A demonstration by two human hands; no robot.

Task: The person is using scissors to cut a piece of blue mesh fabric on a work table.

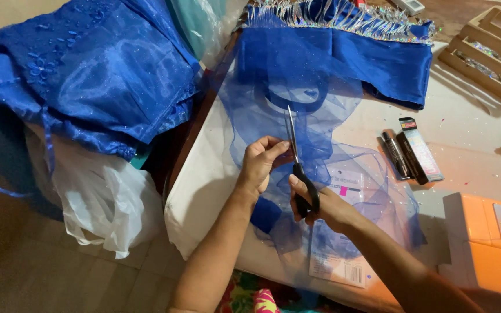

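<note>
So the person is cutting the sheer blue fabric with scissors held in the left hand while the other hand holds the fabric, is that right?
Not quite. The head view shows the scissors in the right hand, its fingers through the black handles. The left hand is the one pinching the sheer blue fabric beside the blades. The rest stands: the fabric is being cut over the white table.

From my feed this looks like a home sewing room: blue satin garments [88, 75] heaped at the left, sheer blue fabric [314, 110] spread over a white table [204, 174], a sewing machine [488, 243] at the right edge, tiled floor [30, 266] below.
</note>
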